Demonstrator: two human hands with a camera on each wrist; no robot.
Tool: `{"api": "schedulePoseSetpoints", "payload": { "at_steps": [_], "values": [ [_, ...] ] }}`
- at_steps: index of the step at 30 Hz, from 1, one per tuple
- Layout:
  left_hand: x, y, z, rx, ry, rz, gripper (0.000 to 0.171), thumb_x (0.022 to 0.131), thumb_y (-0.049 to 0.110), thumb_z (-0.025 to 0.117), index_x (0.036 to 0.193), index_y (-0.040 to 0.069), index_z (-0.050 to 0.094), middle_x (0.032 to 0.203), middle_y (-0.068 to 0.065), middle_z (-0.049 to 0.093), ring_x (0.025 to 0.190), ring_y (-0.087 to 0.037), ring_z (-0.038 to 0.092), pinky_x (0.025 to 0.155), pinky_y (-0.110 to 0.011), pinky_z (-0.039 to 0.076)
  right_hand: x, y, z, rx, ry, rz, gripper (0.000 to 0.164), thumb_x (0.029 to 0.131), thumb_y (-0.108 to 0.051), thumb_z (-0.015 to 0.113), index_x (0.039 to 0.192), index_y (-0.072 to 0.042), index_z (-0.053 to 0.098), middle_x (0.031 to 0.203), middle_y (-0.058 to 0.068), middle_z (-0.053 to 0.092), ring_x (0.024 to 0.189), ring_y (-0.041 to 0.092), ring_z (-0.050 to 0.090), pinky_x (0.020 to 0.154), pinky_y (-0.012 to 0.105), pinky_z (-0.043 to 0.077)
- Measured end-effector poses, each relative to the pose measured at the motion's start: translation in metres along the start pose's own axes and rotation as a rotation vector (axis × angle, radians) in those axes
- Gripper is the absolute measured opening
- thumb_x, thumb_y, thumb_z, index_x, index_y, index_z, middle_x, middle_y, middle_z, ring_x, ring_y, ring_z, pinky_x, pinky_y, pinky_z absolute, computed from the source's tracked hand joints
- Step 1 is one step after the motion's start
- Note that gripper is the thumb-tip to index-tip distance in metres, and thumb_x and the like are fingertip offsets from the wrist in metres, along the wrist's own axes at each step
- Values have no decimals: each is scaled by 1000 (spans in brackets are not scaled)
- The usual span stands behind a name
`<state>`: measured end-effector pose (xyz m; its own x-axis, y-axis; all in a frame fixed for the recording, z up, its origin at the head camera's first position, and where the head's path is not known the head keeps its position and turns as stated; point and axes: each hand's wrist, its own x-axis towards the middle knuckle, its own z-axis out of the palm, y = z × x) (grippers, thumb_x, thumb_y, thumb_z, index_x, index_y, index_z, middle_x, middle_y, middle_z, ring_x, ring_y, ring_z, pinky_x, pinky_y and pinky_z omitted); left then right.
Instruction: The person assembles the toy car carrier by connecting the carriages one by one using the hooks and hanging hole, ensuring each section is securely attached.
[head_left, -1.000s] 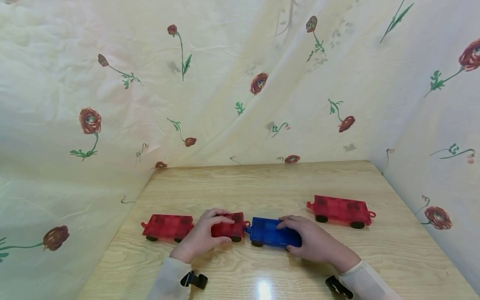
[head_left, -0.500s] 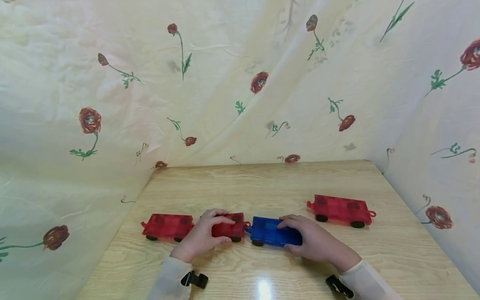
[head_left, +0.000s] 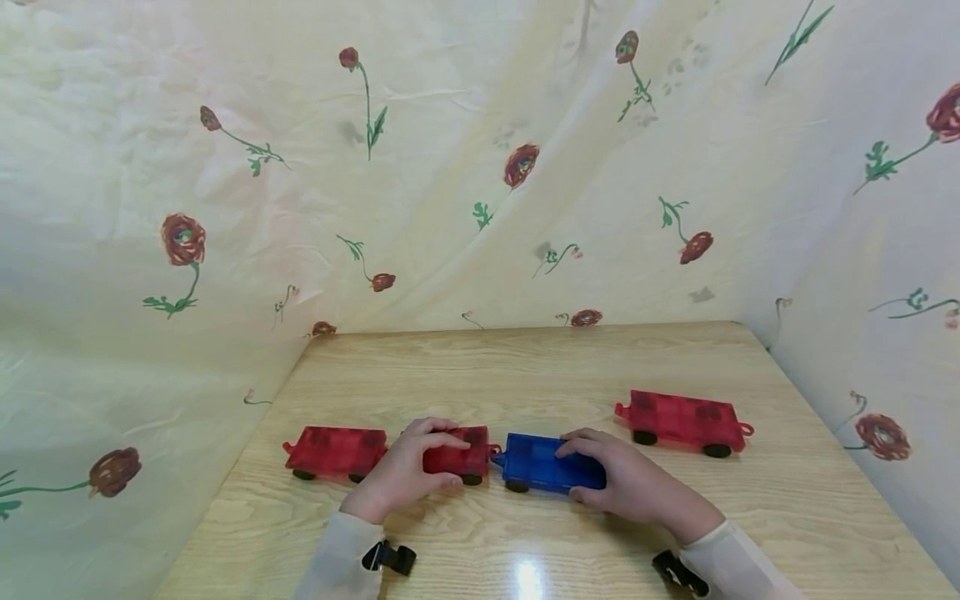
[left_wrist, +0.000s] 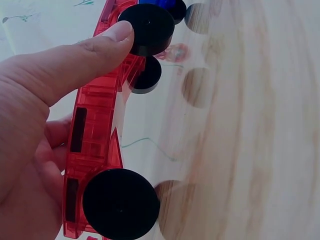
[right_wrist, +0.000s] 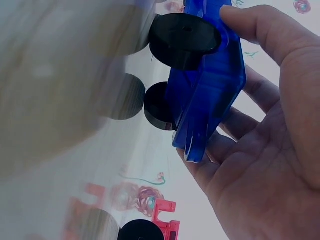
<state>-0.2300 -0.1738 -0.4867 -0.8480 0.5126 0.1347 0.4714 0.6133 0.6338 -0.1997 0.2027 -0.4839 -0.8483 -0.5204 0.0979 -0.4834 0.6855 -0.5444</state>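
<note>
My left hand [head_left: 405, 468] grips the middle red toy train car [head_left: 457, 457] from above, fingers on its far side and thumb on its near side. In the left wrist view, the thumb [left_wrist: 85, 57] presses beside a black wheel of that red car. My right hand [head_left: 630, 482] holds the blue toy train car [head_left: 536, 460] in the same way, around its right end. The blue car's hook overlaps the red car's end ring [head_left: 494, 449] in the head view. Another red car [head_left: 337, 452] stands left of my left hand, its right end partly hidden.
A further red train car [head_left: 682, 419] stands apart at the right, behind my right hand. All the cars are on a wood-grain table [head_left: 480, 375]. A flower-printed cloth [head_left: 420, 208] surrounds the table's back and sides.
My right thumb has shifted slightly and now covers the blue car's near right wheel. Both hands keep their holds, and the cars stand almost where they were.
</note>
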Motion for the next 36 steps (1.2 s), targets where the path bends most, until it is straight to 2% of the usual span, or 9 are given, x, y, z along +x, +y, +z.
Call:
{"api": "schedulePoseSetpoints", "payload": {
  "at_steps": [9, 17, 28, 36],
  "values": [
    [0, -3, 1, 2, 2, -5, 45, 88, 35, 86, 130, 40, 72, 153, 5, 50, 145, -22, 40, 111, -49, 45, 0, 1, -2, 17, -11, -8, 40, 91, -33, 84, 128, -28, 70, 148, 0, 55, 134, 30, 55, 107, 55, 49],
    [2, -4, 1, 4, -4, 23, 45, 87, 33, 87, 130, 38, 73, 152, 5, 51, 143, -20, 41, 112, -48, 45, 0, 2, -2, 20, -4, -27, 40, 93, -37, 83, 129, -27, 70, 147, 0, 56, 132, 29, 57, 105, 54, 50],
    [0, -5, 2, 36, -22, 19, 44, 86, 32, 88, 127, 36, 75, 149, 8, 51, 142, -23, 42, 111, -51, 45, -2, 3, -4, 31, -3, -22, 40, 92, -35, 84, 128, -29, 70, 148, -1, 56, 132, 28, 56, 105, 54, 50],
    [-1, -7, 1, 23, -28, 5, 42, 87, 34, 87, 128, 37, 74, 151, 8, 50, 143, -25, 41, 111, -53, 45, 0, 5, -3, 23, -7, -24, 39, 92, -37, 84, 128, -31, 69, 147, -3, 56, 132, 28, 56, 105, 54, 51]
  ]
}}
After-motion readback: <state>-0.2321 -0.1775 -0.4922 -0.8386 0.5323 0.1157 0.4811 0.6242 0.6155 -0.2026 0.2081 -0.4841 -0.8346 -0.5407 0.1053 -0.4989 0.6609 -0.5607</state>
